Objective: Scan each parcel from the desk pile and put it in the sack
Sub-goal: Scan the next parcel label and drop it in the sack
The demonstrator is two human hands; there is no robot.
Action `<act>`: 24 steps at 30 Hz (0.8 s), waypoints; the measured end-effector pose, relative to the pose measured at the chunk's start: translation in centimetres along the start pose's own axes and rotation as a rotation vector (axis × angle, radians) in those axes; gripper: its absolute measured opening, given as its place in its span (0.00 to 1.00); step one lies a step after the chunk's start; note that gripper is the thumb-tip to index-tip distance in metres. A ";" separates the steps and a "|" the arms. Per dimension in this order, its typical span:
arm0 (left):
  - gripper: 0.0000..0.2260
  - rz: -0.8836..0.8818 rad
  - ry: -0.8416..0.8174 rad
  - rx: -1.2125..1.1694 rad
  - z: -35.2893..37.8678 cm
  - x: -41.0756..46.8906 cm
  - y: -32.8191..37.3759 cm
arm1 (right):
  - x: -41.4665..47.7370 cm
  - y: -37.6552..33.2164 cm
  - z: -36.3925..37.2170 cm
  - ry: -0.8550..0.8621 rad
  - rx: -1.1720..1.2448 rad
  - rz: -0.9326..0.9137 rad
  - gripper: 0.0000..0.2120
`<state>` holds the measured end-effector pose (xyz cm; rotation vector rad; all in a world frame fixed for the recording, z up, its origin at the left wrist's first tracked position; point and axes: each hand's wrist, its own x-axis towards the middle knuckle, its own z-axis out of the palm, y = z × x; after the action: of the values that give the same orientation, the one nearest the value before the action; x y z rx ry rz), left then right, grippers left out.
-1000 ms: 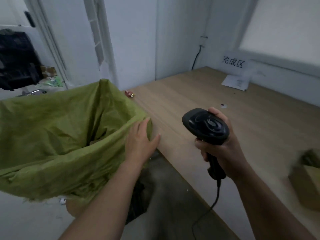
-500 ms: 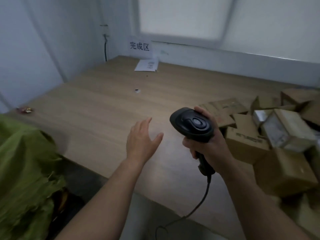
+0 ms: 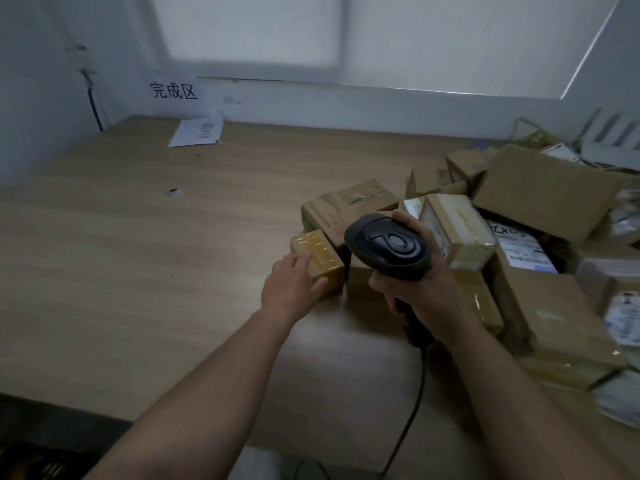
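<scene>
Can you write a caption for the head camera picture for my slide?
Left hand grips a small taped parcel while the right hand holds the scanner.

- The pile of parcels (image 3: 540, 306) lay on the right part of the desk (image 3: 138, 271), reaching back towards the wall.
- A small parcel (image 3: 320, 256) stood at the pile's left edge, in front of a larger box (image 3: 346, 206).
- The left hand (image 3: 292, 291) held the small parcel from its near left side, fingers on top and thumb against the near face.
- The right hand (image 3: 419, 292) held the scanner (image 3: 388, 245) above the pile's near left corner, just right of the small parcel.
- The scanner's cable (image 3: 414, 403) ran down past the desk's near edge.
- A sheet of paper (image 3: 197, 133) lay at the desk's far left corner, below a sign (image 3: 175, 91) on the wall.
</scene>
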<state>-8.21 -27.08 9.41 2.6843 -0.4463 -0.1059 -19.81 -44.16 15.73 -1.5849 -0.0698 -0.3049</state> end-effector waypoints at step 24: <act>0.29 -0.070 -0.155 0.118 2.4 8.2 -4.8 | 2.7 3.8 1.1 0.174 -0.078 0.144 0.44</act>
<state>0.64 -26.52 5.19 2.8205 -0.4178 -0.3195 -16.19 -43.63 12.61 -1.6252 0.1921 -0.3340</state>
